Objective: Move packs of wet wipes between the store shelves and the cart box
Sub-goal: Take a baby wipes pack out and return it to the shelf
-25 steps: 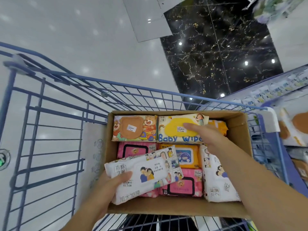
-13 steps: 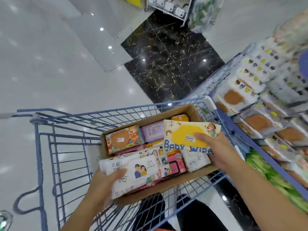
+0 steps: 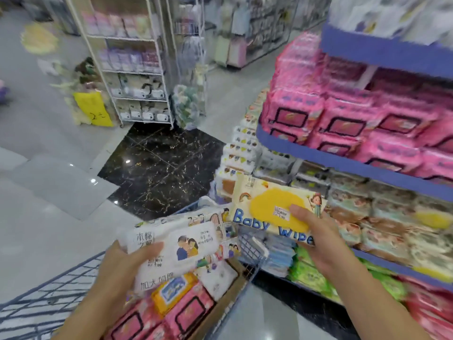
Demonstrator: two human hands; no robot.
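Head camera, left to right: your left hand point(image 3: 127, 263) grips a white wipes pack point(image 3: 171, 246), thumb curled over its top, above the cart box point(image 3: 221, 306), where pink packs point(image 3: 188, 312) lie. Right of the box, your right hand point(image 3: 318, 239) pinches the yellow-lidded Baby Wipes pack point(image 3: 274, 207), thumb on the lid. The pack is clear of the box and near the blue shelves point(image 3: 343, 163).

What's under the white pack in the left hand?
The cart box, holding pink packs, an orange-lidded pack and another white pack. The held pack and left hand hide the rest.
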